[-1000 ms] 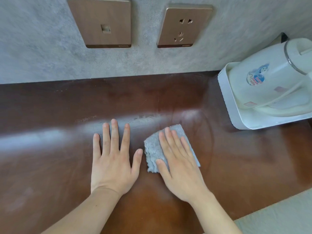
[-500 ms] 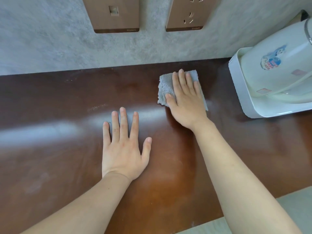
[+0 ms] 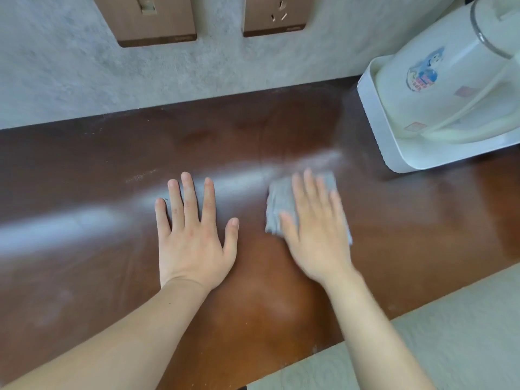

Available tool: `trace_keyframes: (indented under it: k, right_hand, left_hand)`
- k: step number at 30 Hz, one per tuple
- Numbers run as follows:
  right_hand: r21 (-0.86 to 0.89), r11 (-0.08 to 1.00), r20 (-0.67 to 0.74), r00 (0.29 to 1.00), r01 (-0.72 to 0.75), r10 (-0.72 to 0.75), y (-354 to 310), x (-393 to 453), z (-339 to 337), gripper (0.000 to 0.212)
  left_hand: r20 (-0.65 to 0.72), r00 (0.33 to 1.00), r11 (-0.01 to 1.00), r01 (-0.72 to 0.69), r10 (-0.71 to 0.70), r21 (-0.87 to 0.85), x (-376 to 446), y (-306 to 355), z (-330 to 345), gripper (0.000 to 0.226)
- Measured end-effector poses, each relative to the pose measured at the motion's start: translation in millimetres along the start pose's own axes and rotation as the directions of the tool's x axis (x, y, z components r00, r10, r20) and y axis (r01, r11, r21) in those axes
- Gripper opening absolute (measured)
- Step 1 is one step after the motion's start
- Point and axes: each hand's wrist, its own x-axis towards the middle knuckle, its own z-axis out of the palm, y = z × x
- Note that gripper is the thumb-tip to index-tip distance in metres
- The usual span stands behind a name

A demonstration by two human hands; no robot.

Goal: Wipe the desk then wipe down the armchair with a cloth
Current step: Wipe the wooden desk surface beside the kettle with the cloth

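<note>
My right hand (image 3: 315, 226) lies flat with fingers straight, pressing the grey cloth (image 3: 281, 204) onto the desk (image 3: 408, 235); it is blurred with motion. Half a second ago this hand and the cloth were far up by the wall; now they have come back to the near middle of the desk, close to where they were a second ago. So I judge I am in a far-and-near wiping stroke, on the pull toward me. My left hand (image 3: 194, 235) is spread palm-down on the desk, just left of the cloth, bracing, and has hardly shifted. Further out to the right stands a white kettle (image 3: 439, 88) in a white tray (image 3: 374, 128), well apart from the cloth. A pale dusty streak (image 3: 70, 223) runs across the left part of the desk, so that side looks unwiped. The armchair step is not yet begun.
</note>
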Motion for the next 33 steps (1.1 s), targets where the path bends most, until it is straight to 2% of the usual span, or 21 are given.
trace_keyframes:
  k: [4, 7, 12, 16, 19, 22, 27, 29, 33]
  right_hand:
    - [0.021, 0.994, -0.028, 0.993, -0.111, 0.112, 15.5, 97.8, -16.0, 0.066]
    - [0.041, 0.990, -0.040, 0.990, -0.133, 0.135, 9.0, 103.7, -12.5, 0.067]
    - [0.092, 0.982, -0.086, 0.982, -0.162, 0.170, -33.5, -11.2, 10.4, 0.068]
    - [0.108, 0.973, -0.029, 0.978, -0.204, 0.208, -78.2, -142.3, 41.0, 0.067]
    - [0.104, 0.983, -0.013, 0.988, -0.153, 0.155, -81.9, -172.3, 51.0, 0.067]
    - [0.062, 0.994, -0.035, 0.995, -0.092, 0.094, -48.0, -138.8, 39.0, 0.066]
    - [0.030, 0.951, -0.090, 0.947, -0.308, 0.309, 37.3, -43.9, 6.8, 0.068]
    - [0.062, 0.937, -0.092, 0.933, -0.343, 0.348, 63.6, -8.0, -2.0, 0.066]
    - [0.090, 0.900, -0.080, 0.898, -0.426, 0.432, 66.9, 12.1, -6.6, 0.065]
  left_hand:
    - [-0.007, 1.000, 1.000, 0.002, -0.002, -0.009, 0.0, 0.1, 1.1, 0.076]
    - [-0.015, 1.000, 1.000, 0.005, -0.005, -0.016, 0.1, -1.0, 2.4, 0.076]
    - [-0.017, 1.000, 0.999, 0.005, -0.005, -0.033, -0.8, -0.5, 1.5, 0.076]
    - [-0.020, 1.000, 0.999, -0.006, 0.005, -0.049, -3.2, -1.8, 0.8, 0.076]
    - [-0.023, 1.000, 0.999, -0.003, 0.002, -0.045, -3.3, -1.8, -0.8, 0.076]
    - [-0.020, 1.000, 0.999, -0.009, 0.008, -0.046, -1.7, -0.7, -1.8, 0.076]
    - [-0.020, 1.000, 0.999, -0.006, 0.005, -0.047, -2.8, -0.3, -1.7, 0.079]
    - [-0.024, 1.000, 0.998, -0.005, 0.003, -0.060, -2.5, -0.2, -1.6, 0.079]
    - [-0.034, 0.999, 0.998, -0.012, 0.010, -0.066, -3.0, -0.2, -1.3, 0.080]
